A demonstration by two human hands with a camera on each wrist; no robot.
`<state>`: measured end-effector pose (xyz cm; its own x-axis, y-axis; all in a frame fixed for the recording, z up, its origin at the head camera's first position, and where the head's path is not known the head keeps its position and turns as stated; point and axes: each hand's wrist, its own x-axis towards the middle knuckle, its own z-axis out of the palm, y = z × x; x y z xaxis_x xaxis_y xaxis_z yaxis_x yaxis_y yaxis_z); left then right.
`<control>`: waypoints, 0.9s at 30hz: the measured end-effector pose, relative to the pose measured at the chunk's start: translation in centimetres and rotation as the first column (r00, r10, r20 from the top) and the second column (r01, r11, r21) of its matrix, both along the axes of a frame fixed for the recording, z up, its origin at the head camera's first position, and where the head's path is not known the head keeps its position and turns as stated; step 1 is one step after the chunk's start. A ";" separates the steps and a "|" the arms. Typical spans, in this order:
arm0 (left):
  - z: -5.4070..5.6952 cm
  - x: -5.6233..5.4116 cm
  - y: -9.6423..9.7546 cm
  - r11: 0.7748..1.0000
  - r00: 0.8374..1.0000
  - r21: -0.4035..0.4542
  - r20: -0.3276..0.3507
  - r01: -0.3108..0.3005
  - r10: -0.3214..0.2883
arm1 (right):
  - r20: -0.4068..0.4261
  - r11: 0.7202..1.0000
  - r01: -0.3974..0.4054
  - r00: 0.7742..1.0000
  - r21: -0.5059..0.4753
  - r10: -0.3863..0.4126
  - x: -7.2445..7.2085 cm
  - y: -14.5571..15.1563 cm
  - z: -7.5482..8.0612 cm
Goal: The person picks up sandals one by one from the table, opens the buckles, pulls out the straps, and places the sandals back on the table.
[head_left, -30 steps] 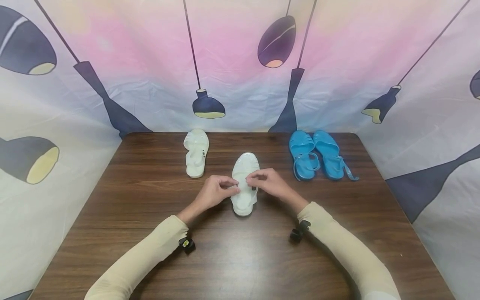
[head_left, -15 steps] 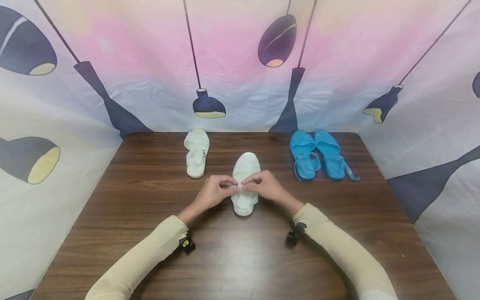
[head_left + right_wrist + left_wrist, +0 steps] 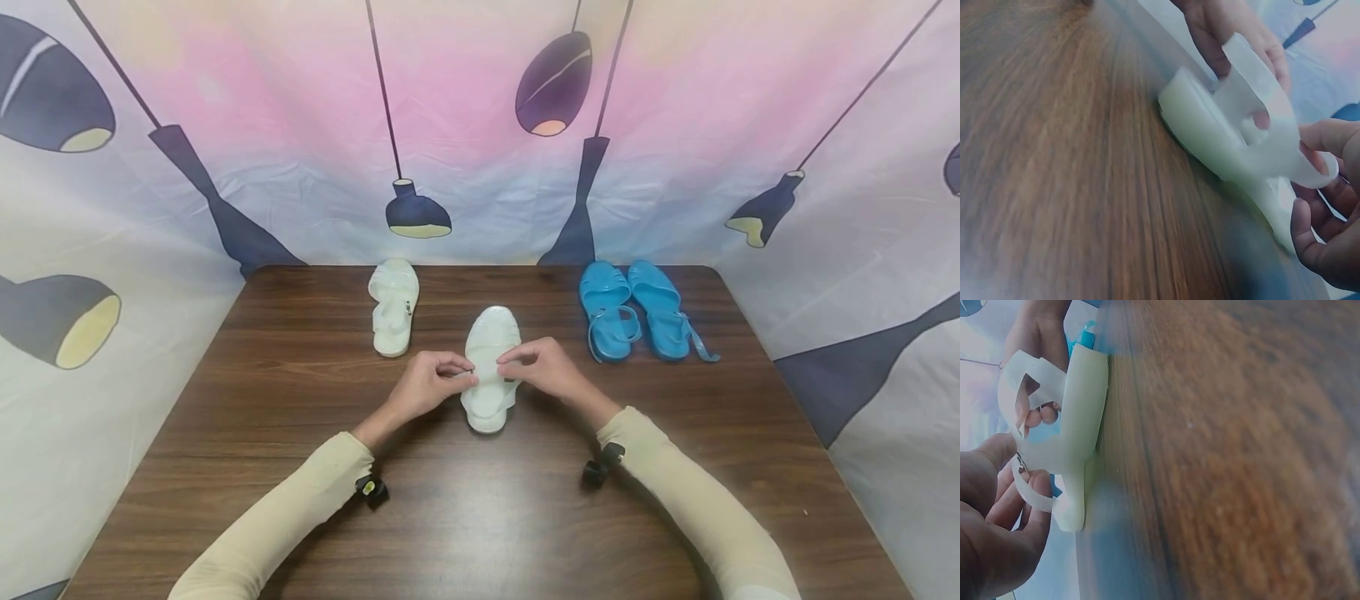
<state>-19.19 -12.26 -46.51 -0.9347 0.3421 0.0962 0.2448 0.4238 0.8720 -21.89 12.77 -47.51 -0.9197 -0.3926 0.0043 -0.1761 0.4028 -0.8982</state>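
A white jelly sandal (image 3: 492,329) rests on the wooden table, toe away from me, between both hands. My left hand (image 3: 429,382) is at its left side, thumb and fingers pinching a strap by the small metal buckle (image 3: 1020,463), as the left wrist view shows. On the other side, my right hand (image 3: 546,367) has thumb and index finger drawn together at the ankle strap (image 3: 1275,125). In the right wrist view this strap arches up from the sole and bends round beside the right fingertips. The fingers partly cover the strap ends.
A second white sandal (image 3: 393,308) stands near the back edge, left of centre. Two blue sandals (image 3: 606,300) lie side by side at the back right. The wooden table (image 3: 300,325) meets a printed cloth backdrop (image 3: 480,167) behind.
My right hand moved left over the sandal to near the left fingertips, then back right to the sandal's right side. The left hand and the sandal have stayed almost in place.
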 end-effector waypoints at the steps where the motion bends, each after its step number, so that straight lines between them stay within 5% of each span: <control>1: 0.0 0.0 0.0 1.000 1.000 0.004 0.002 0.000 0.000 | 0.007 1.000 0.011 1.000 0.001 -0.011 0.0 0.2 0.0; 17: 0.1 0.1 0.0 1.000 1.000 -0.007 0.003 0.015 -0.015 | 0.056 0.999 0.032 0.998 0.012 -0.033 -0.5 0.7 1.0; 27: 0.3 0.1 0.1 1.000 1.000 -0.012 0.014 0.022 -0.021 | -0.071 0.992 -0.049 0.996 0.115 0.058 -1.2 -1.9 2.5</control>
<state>-19.07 -12.16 -46.19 -0.9284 0.3633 0.0786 0.2417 0.4292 0.8703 -23.08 10.90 -44.99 -0.8962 -0.4430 0.0243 -0.2644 0.4893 -0.8311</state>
